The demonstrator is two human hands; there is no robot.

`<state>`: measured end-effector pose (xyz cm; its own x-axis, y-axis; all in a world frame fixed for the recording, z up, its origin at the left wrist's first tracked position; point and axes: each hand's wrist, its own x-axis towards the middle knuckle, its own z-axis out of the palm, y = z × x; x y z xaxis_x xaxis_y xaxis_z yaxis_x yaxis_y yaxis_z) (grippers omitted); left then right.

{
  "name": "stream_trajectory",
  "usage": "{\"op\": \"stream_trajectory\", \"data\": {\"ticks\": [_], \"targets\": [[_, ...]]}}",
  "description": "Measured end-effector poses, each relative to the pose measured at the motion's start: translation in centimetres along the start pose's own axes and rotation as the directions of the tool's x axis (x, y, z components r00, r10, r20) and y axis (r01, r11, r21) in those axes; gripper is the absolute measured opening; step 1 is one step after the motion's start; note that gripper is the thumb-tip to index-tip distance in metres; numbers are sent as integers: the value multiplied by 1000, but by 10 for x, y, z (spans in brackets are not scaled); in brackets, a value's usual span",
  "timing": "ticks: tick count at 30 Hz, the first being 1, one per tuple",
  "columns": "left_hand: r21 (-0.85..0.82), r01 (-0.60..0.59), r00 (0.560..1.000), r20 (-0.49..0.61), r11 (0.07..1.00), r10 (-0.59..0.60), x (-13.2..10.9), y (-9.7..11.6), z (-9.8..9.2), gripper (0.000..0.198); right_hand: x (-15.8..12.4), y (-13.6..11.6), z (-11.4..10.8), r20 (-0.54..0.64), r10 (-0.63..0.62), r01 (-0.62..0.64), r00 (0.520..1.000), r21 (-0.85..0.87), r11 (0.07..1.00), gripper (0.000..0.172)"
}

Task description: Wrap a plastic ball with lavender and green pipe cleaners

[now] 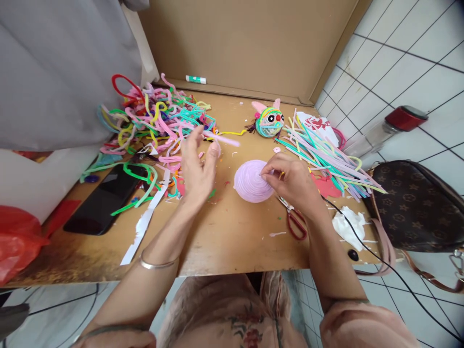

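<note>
Between the spread thumb and forefinger of my left hand (198,166) a lilac pipe cleaner (228,140) sticks out to the right, seemingly held by the fingers. My right hand (292,181) pinches at the right side of a round lilac coil (250,181), wound in tight rings like pipe cleaner. Whether the coil touches the table cannot be told. Below my right hand lie red-handled scissors (297,226), their blades partly hidden by it.
Tangled pipe cleaners (159,118) heap at the left, near a black phone (105,203) and a white paper strip (143,229). Behind are a decorated ball with pink ears (270,122) and a glue stick (196,79). Straight pipe cleaners (322,152) and a brown bag (416,208) lie right.
</note>
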<state>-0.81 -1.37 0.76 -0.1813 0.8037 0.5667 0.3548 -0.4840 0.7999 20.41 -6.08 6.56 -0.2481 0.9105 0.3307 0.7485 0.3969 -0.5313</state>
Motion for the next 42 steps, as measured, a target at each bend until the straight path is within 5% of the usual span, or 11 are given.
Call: {"op": "stream_trajectory", "data": {"ticks": [3, 5, 7, 9, 11, 13, 17, 32, 36, 39, 42], "targets": [[78, -19, 981, -191, 997, 34, 6, 1, -11, 51, -1, 5, 6, -27, -12, 14, 1000, 92, 996, 11], [104, -47, 977, -205, 994, 67, 5, 6, -12, 47, -1, 7, 9, -43, -3, 9, 999, 141, 990, 9], [61, -103, 992, -67, 993, 107, -4, 13, -6, 44, -2, 8, 10, -51, 3, 6, 999, 172, 985, 9], [-53, -130, 972, 192, 990, 138, -17, 19, 6, 43, -2, 9, 11, -55, 0, 11, 999, 192, 981, 8], [-156, -41, 907, 409, 987, 102, -30, 22, 19, 41, -2, 11, 11, -62, -2, 15, 998, 203, 979, 7], [-250, 92, 878, 478, 964, 41, -38, 20, 28, 38, -2, 13, 11, -72, 5, 10, 997, 217, 976, 6], [-350, 267, 883, 461, 898, -83, -42, 14, 35, 31, -3, 16, 13, -75, 20, -1, 997, 252, 968, 6], [-312, 322, 912, 357, 894, -204, -40, 19, 42, 24, -9, 16, 17, -96, -9, 30, 995, 216, 976, 10], [-294, 326, 916, 334, 899, -223, -38, 18, 42, 22, -23, 35, 2, -233, 145, -164, 961, -63, 984, 23], [-298, 325, 919, 323, 897, -226, -37, 15, 43, 22, -33, 53, -6, -384, 369, -510, 846, -385, 769, 34], [-288, 317, 922, 318, 904, -223, -37, 14, 43, 23, -34, 68, -2, -325, 556, -632, 765, -546, 550, 51]]}}
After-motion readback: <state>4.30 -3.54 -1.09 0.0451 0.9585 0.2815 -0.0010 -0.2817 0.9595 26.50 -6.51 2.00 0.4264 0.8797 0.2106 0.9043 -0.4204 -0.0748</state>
